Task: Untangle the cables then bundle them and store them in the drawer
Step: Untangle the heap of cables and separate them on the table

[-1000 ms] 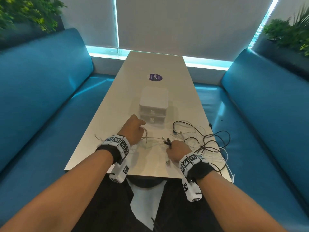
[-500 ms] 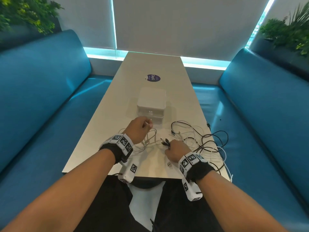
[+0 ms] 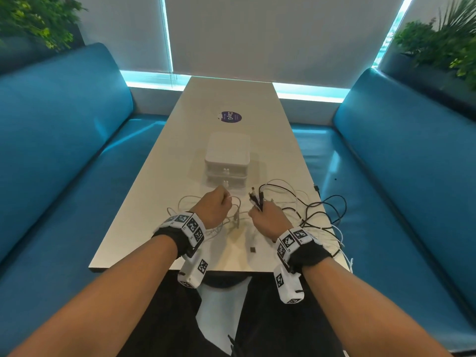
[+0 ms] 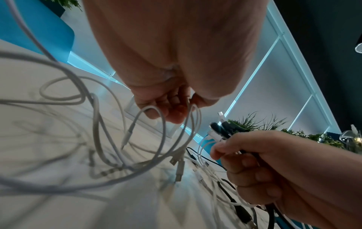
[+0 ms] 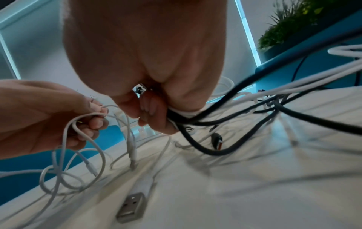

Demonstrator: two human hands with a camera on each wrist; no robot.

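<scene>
Only from the right wrist, a USB plug (image 5: 130, 206) shows beneath the hands

Tangled white and black cables (image 3: 304, 210) sprawl before closed white drawer (image 3: 228, 163).

White table (image 3: 154, 202): drawer unit (image 3: 228, 161), cables (image 3: 309, 215), purple sticker (image 3: 230, 116)

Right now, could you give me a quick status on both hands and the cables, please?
Left hand grips white cable loops. Right hand grips mixed cable ends. Tangle remains on table. Drawer unit closed.
</scene>
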